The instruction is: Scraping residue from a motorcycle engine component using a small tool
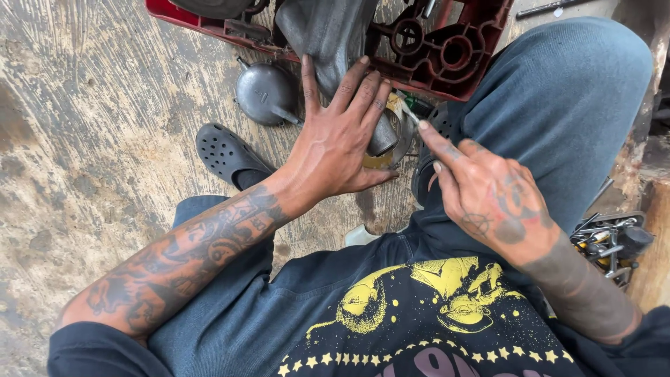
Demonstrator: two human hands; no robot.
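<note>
Seated on a scuffed concrete floor (84,126), I reach my tattooed left forearm up and across my knee, wrist bent, toward the work in front of me. My left hand (342,143) is spread wide, fingers fanned and straight, its palm pressed flat against a dark grey metal pipe (328,35) that slopes down from a red plastic housing (447,56). The hand steadies the pipe rather than gripping it; the thumb lies low beside a round metal ring (401,136) at the pipe's lower end.

To the left of that hand, a domed grey metal part (264,92) lies on the floor just below the housing, and my black perforated clog (227,152) sits near it.

My right arm comes in from the lower right, over my thigh in blue denim. My right hand (488,199) is mostly curled, the forefinger stretched out straight and pinching, with the thumb, a thin metal tool (407,110) whose tip reaches the ring. How much of the tool lies inside the hand I cannot tell.

At the far right edge, a cluster of tools (611,241) lies beside my leg.
</note>
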